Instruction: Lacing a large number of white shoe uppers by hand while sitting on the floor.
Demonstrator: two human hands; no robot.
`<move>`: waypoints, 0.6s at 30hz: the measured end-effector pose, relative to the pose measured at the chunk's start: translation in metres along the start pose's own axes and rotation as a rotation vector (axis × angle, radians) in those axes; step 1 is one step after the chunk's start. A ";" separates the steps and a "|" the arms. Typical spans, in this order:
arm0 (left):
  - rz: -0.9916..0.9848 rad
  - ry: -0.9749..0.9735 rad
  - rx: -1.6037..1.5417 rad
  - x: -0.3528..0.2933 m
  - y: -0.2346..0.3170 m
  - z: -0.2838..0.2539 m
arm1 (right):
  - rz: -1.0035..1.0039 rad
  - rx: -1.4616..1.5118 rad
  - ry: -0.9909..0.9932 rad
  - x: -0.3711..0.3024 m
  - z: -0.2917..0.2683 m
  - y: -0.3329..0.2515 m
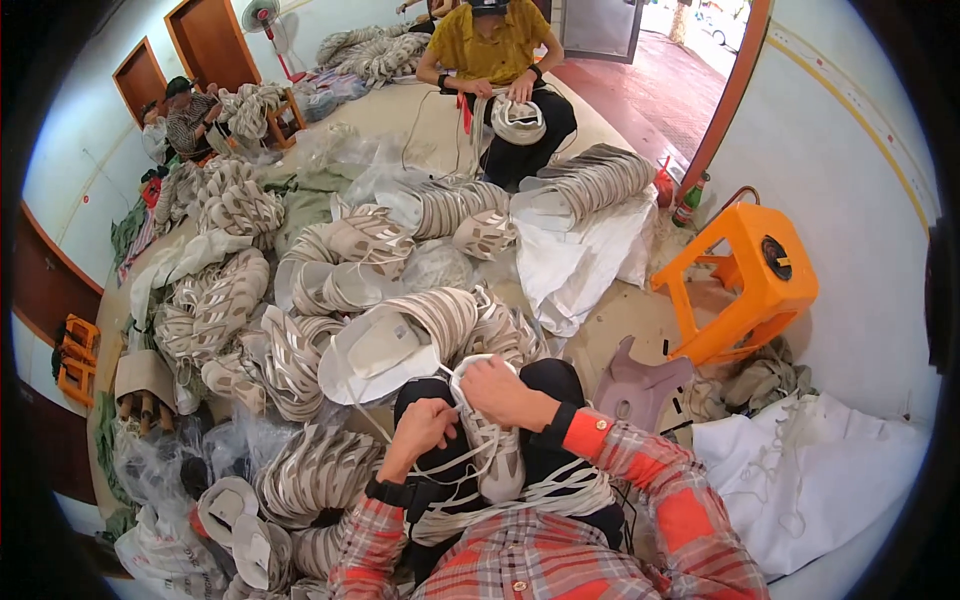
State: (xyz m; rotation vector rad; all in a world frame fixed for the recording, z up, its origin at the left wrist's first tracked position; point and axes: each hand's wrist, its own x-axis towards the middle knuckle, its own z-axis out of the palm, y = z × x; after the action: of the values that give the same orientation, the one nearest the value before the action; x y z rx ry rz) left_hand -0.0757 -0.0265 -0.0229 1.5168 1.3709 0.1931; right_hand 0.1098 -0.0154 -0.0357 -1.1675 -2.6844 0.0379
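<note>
A beige and white shoe upper (pixel 503 470) lies across my lap between my dark-trousered knees, toe toward me. My right hand (pixel 505 393) is closed over its far end, fingers curled at the opening. To the left of the upper, my left hand (pixel 425 428) pinches a pale shoelace close to the eyelet edge. A bundle of long, loose white shoelaces (pixel 550 497) hangs across my thighs under the toe. Just beyond my knees, a nested stack of uppers (pixel 440 318) lies on its side, a pale inner lining (pixel 375 347) facing me. My fingertips are partly hidden.
More stacked uppers (pixel 320 470) and clear plastic bags cover the floor to my left. An orange stool (pixel 745 285) and a greyish plastic stool (pixel 640 385) stand right. White sheeting (pixel 800 480) lies near the wall. A co-worker in yellow (pixel 492 50) sits opposite, handling an upper.
</note>
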 end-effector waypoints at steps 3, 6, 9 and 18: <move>-0.007 -0.157 -0.387 -0.019 0.005 -0.009 | 0.313 -0.098 -0.075 -0.011 -0.042 0.042; 0.209 -0.175 -1.200 -0.034 -0.009 0.005 | 0.314 -0.002 0.198 -0.040 -0.039 0.079; 0.336 -0.049 -1.698 -0.041 0.001 0.023 | 0.654 1.304 0.154 -0.018 -0.020 0.049; -0.194 -0.013 -1.940 -0.045 -0.024 0.048 | 0.658 2.236 0.568 -0.017 -0.009 0.018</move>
State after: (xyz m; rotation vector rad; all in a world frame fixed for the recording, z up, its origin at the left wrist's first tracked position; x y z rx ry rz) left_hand -0.0735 -0.0943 -0.0405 -0.2512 0.6463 0.9993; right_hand 0.1358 -0.0166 -0.0325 -0.6708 -0.4550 1.7203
